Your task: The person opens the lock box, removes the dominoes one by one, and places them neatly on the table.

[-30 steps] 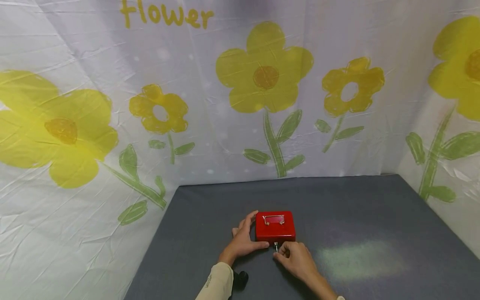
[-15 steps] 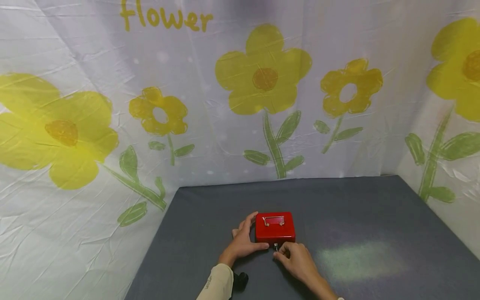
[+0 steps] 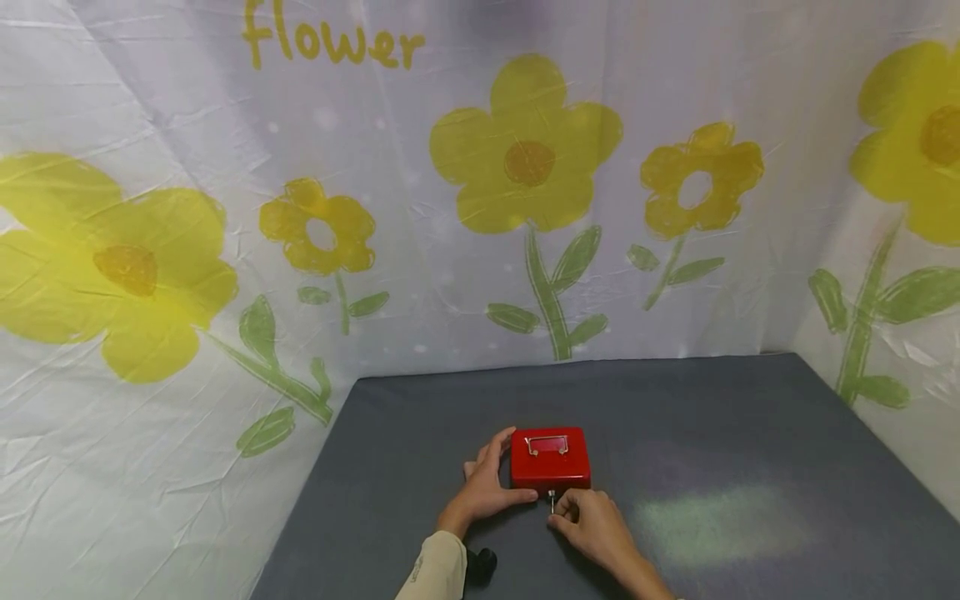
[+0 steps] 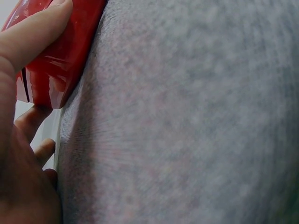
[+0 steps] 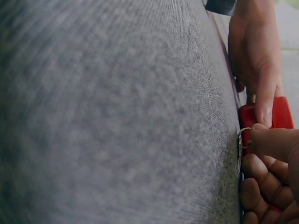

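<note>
A small red cash box (image 3: pixel 549 467) with a wire handle on its lid sits closed on the dark grey table. My left hand (image 3: pixel 483 490) holds it by the left side, thumb along the front face and fingers reaching to the back left corner. At the front lock, the thumb and forefinger of my right hand (image 3: pixel 596 523) pinch a small key, mostly hidden by the fingers. A metal ring (image 5: pixel 244 135) hangs there beside the thumb, with a thin metal piece below it. In the left wrist view the left thumb (image 4: pixel 39 30) lies against the red box (image 4: pixel 49 77).
The grey tabletop (image 3: pixel 720 433) stretches around the box. A dark rounded object (image 3: pixel 481 565) shows at my left cuff (image 3: pixel 437 567). White cloth walls (image 3: pixel 420 275) printed with yellow flowers stand behind and at both sides.
The head view has tilted slightly, so the scene sits a little lower. Both hands keep their places on the box and at the lock; the fingers of the right hand have shifted only slightly.
</note>
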`<state>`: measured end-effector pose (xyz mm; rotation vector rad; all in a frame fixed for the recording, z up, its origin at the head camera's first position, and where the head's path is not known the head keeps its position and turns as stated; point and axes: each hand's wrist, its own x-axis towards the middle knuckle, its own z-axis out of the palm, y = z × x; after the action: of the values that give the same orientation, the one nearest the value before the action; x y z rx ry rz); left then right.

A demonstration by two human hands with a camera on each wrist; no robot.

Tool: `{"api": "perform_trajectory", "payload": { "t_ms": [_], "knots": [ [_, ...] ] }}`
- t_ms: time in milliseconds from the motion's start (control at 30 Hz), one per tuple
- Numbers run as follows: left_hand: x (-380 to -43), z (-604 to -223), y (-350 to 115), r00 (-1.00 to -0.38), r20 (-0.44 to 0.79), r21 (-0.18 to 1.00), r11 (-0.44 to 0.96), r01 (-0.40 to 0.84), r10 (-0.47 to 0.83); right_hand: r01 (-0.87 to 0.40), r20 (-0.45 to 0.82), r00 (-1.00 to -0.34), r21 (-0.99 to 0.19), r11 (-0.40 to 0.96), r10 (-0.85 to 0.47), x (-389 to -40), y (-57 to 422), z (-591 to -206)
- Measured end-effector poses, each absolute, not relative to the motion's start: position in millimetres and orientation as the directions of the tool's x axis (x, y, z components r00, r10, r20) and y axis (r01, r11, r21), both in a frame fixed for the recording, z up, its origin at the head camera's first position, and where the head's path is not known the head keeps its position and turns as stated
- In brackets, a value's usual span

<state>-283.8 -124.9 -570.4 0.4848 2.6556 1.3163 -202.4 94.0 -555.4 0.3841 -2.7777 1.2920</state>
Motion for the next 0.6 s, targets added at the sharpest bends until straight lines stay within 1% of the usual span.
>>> {"api": "perform_trajectory", "payload": {
  "t_ms": [600],
  "knots": [
    [-282.0,-567.6,-125.0,-0.938,0.018,0.792,0.567,0.225,0.347,-0.244,0.164,-0.969,-0.742,0.625,-0.184,-200.5,92.9,-556.7]
  ]
}}
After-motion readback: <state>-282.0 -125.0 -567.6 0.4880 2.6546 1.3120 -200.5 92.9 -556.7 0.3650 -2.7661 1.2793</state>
